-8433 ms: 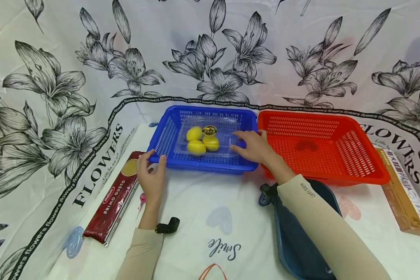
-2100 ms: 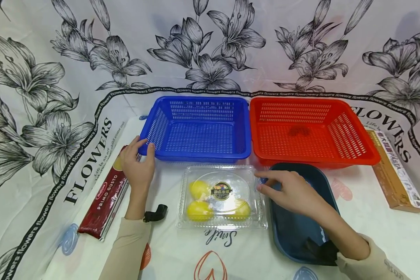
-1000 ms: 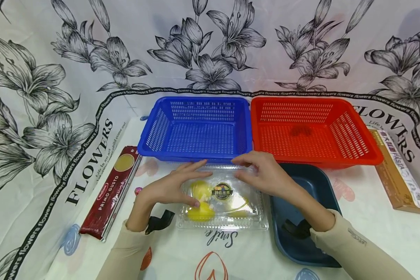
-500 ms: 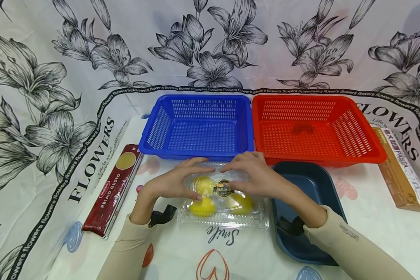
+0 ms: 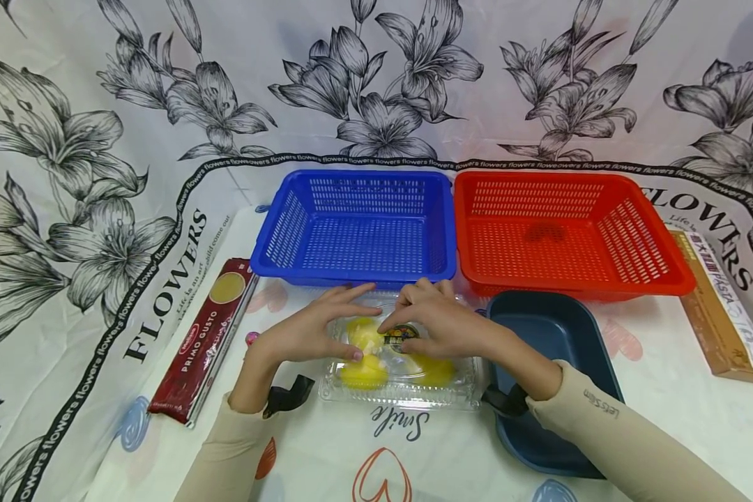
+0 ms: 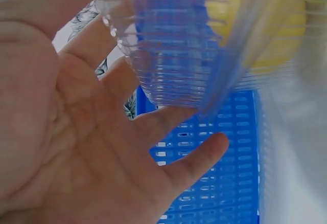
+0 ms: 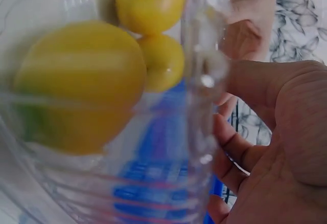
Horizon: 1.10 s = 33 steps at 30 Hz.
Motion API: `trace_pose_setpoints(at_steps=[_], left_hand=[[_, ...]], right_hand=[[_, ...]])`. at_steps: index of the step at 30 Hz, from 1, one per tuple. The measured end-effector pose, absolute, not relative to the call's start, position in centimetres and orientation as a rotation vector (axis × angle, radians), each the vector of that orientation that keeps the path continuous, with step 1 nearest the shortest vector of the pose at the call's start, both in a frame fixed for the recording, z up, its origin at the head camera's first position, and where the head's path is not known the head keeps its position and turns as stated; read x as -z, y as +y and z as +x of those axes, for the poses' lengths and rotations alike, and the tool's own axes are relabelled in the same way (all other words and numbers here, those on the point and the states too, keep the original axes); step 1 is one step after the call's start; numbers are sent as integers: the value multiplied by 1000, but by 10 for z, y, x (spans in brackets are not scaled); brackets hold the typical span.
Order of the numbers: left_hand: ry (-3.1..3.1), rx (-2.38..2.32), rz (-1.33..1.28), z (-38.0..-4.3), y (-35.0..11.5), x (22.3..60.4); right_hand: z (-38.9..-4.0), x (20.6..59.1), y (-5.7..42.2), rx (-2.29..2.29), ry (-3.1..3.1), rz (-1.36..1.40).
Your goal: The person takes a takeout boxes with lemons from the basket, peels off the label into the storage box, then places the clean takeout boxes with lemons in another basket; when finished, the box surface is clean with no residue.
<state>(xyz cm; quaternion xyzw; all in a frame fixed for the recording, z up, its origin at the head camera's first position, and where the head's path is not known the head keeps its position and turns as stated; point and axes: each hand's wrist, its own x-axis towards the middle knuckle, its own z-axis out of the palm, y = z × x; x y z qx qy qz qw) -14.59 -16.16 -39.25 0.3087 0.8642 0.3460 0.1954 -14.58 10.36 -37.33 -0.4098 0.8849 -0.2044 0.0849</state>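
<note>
A clear plastic clamshell box [image 5: 398, 397] with a dark round label on its lid lies on the cloth before me. Three lemons [image 5: 364, 373] show through the lid; the right wrist view shows the lemons [image 7: 82, 86] close up. My left hand [image 5: 307, 328] rests over the lid's left part, its fingers spread. In the left wrist view the left hand [image 6: 97, 132] lies alongside the box's ribbed wall [image 6: 168, 65]. My right hand [image 5: 439, 324] is over the label with bent fingers, thumb and forefinger apart. In the right wrist view the right thumb [image 7: 255, 81] touches the lid.
Behind the box stand a blue basket [image 5: 358, 244] and a red basket [image 5: 533, 258], side by side. A dark blue tray [image 5: 555, 321] lies at the right. A red coffee pack [image 5: 203, 341] lies left, beside a small pink object [image 5: 252, 338]. A brown pasta box [image 5: 721, 328] is far right.
The box has come out of the blue basket onto the cloth. My left hand has left the basket rim for the lid. My right hand has moved left across the lid to the label.
</note>
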Motion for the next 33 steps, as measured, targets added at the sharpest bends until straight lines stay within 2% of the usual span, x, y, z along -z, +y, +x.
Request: trace_pose_setpoints(at_steps=[9, 33], left_hand=[[2431, -983, 885, -145, -161, 395], [2421, -1011, 858, -144, -161, 396]], right_hand=[[-146, 373, 101, 526, 2650, -1257], [-147, 378, 102, 662, 2576, -1238]])
